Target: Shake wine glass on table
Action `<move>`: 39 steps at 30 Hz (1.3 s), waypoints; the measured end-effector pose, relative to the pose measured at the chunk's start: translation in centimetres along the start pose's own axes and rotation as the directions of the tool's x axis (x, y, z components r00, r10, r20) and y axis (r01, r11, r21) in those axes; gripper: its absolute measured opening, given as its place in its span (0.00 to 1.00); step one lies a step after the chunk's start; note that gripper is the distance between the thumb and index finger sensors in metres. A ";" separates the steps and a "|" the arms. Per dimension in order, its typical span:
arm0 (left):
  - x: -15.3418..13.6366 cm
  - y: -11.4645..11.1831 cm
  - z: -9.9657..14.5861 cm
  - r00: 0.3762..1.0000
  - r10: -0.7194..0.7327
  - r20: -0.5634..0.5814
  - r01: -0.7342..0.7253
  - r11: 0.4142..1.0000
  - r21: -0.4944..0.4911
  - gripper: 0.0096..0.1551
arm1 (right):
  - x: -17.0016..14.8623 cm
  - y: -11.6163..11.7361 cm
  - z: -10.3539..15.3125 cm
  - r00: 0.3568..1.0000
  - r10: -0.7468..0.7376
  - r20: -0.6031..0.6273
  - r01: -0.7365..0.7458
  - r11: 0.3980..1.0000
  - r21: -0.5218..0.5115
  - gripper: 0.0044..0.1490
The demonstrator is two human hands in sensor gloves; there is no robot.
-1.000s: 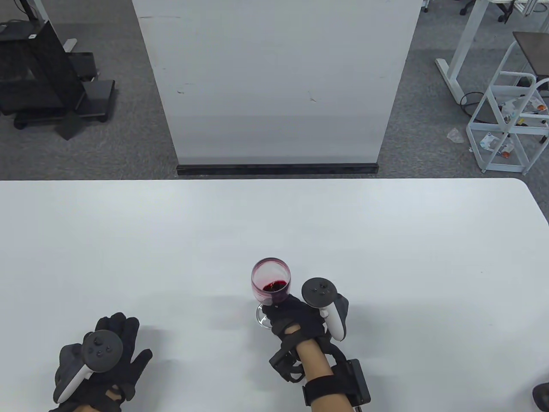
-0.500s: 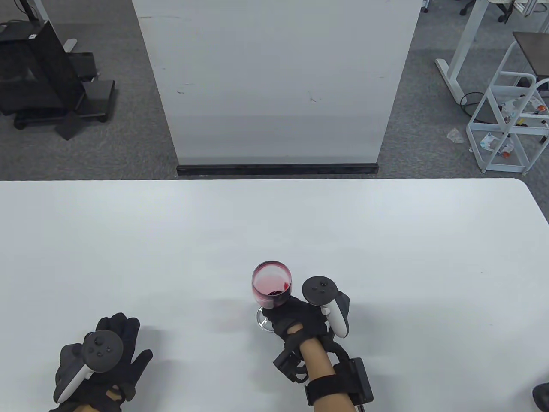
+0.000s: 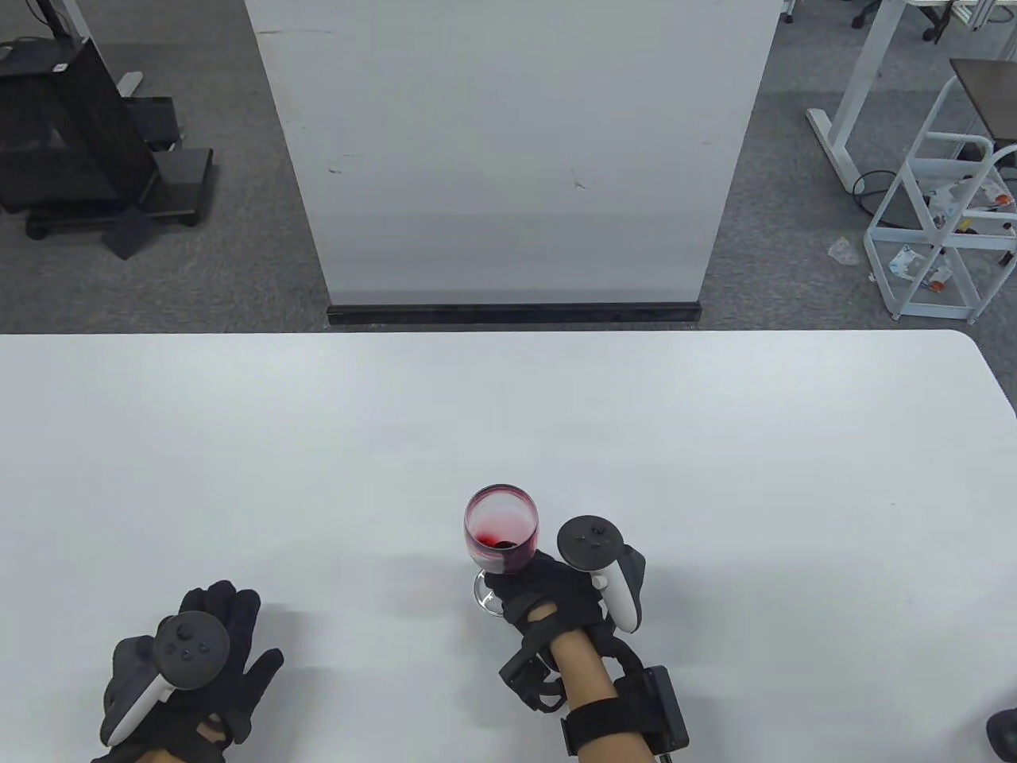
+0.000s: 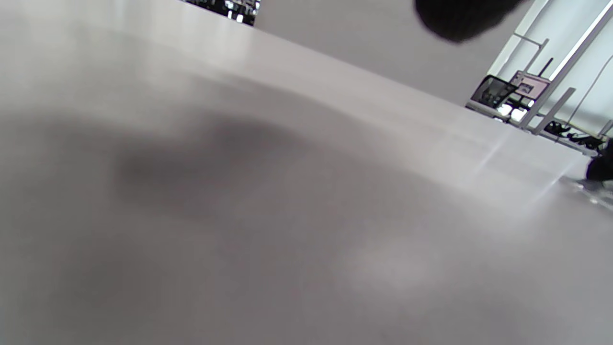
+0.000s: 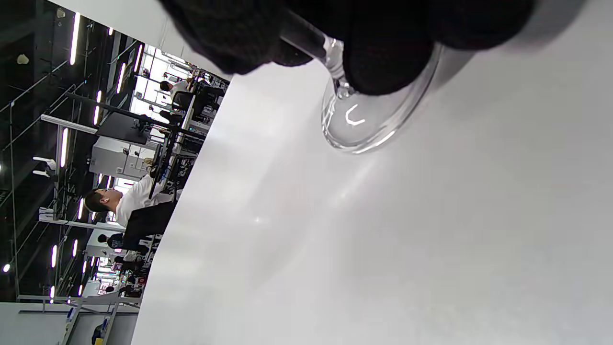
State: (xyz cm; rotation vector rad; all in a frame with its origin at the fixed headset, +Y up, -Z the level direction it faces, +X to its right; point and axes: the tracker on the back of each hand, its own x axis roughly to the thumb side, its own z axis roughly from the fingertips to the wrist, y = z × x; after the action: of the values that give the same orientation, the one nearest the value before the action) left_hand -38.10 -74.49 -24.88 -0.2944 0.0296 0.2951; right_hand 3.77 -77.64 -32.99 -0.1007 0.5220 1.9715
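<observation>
A clear wine glass (image 3: 501, 528) with a little red wine stands near the front middle of the white table (image 3: 508, 413). Red film coats the inside of the bowl. My right hand (image 3: 548, 592) grips the stem just under the bowl. The round foot (image 5: 364, 124) sits on the table, with my gloved fingers (image 5: 383, 52) around the stem above it. My left hand (image 3: 191, 668) rests flat on the table at the front left, fingers spread and holding nothing. Only one fingertip (image 4: 459, 17) shows in the left wrist view.
A white upright panel (image 3: 508, 151) stands on the floor behind the table's far edge. A black stand (image 3: 79, 143) is at the back left, and a white rack (image 3: 945, 230) at the back right. The table's right corner is rounded.
The wine has swirled around inside the bowl, and the glass and right hand have shifted slightly in a small circle. The left hand has not moved.
</observation>
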 end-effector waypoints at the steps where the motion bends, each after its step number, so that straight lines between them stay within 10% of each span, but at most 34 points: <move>1: 0.0 0.0 0.0 1.000 0.000 0.000 0.000 1.000 0.001 0.45 | -0.2 0.1 0.0 1.000 -0.016 0.005 0.016 0.999 -0.045 0.33; 39: -0.2 0.2 0.0 1.000 0.009 -0.018 -0.009 1.000 0.008 0.45 | -0.5 0.6 -0.2 0.996 -0.084 0.010 0.084 0.996 -0.026 0.34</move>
State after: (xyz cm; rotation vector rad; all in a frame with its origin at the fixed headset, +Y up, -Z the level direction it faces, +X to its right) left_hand -38.36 -74.37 -24.89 -0.2888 0.0503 0.3011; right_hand 3.47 -78.35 -32.90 -0.1282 0.4782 1.8961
